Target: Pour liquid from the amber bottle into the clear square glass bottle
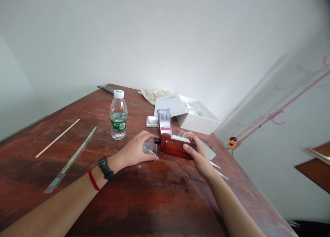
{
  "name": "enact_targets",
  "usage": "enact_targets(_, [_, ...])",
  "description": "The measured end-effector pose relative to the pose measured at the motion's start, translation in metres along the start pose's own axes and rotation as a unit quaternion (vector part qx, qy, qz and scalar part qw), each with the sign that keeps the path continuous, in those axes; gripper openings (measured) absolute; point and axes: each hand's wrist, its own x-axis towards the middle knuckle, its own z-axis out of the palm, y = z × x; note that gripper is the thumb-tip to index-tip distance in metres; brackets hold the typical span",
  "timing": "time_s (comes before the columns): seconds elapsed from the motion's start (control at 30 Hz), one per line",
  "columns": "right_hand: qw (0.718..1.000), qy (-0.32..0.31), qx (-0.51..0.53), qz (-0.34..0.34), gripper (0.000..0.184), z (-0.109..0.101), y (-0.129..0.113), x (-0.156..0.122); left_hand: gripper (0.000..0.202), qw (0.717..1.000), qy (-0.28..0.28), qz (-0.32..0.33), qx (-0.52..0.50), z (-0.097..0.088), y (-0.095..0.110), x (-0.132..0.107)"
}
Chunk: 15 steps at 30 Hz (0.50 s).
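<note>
Just below the frame's centre, the brown bottle (166, 145) lies sideways in the right hand (201, 155), fingers wrapped round it, neck at a cup (149, 147) held in the fingers of the left hand (134, 147). Left of centre, a water bottle (119, 120) stands on the table (144, 202).

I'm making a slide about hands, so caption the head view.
Right hand holds a brown, cylindrical, white-labelled bottle sideways, its black neck at a small clear container in the left hand.
</note>
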Motion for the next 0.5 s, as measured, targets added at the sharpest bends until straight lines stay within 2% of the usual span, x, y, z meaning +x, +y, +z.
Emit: enact_targets(0.5, [1.0, -0.006, 0.015, -0.003, 0.035, -0.0005, 0.0007, 0.0009, 0.057, 1.0, -0.002, -0.003, 0.01, 0.0001, -0.0008, 0.0007])
